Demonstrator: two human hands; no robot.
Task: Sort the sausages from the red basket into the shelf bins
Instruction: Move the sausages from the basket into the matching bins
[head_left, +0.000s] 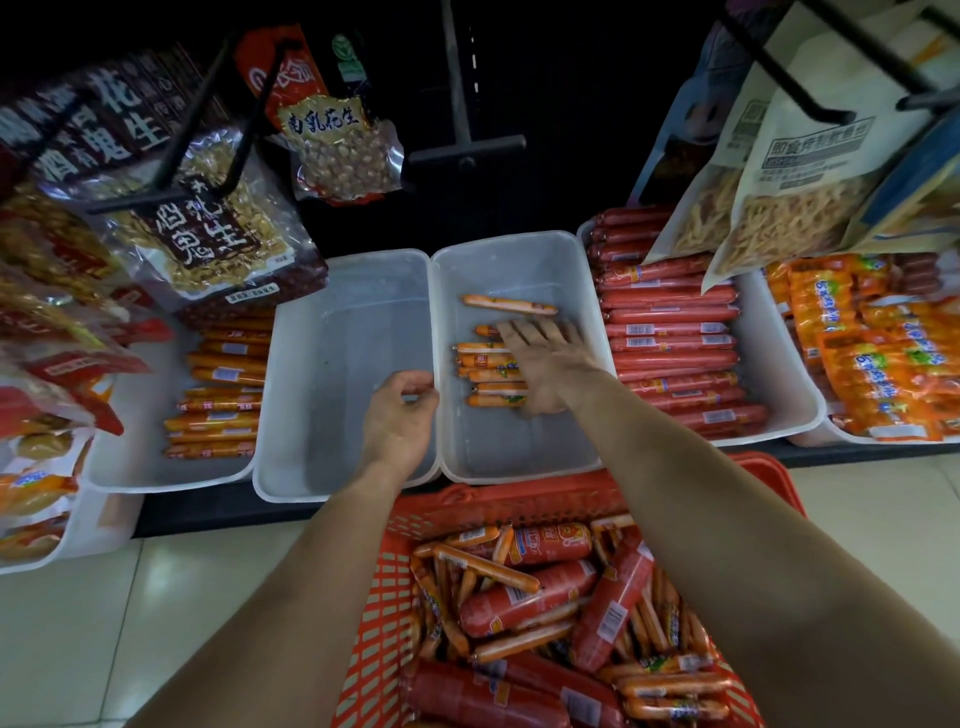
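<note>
The red basket (519, 501) stands on the floor below the shelf, full of mixed red and orange sausages (524, 597). My right hand (545, 364) lies flat with straight fingers on a row of small orange sausages (485, 371) inside the middle-right clear bin (519, 249); one more orange sausage (509, 305) lies apart behind them. My left hand (400, 415) grips the shared rim between that bin and the empty clear bin (353, 364) to its left.
A bin with orange sausages (218, 405) sits at the left, a bin of long red sausages (670, 332) at the right, and orange multipacks (872, 338) further right. Peanut bags (208, 223) and snack bags (789, 171) hang on black hooks above.
</note>
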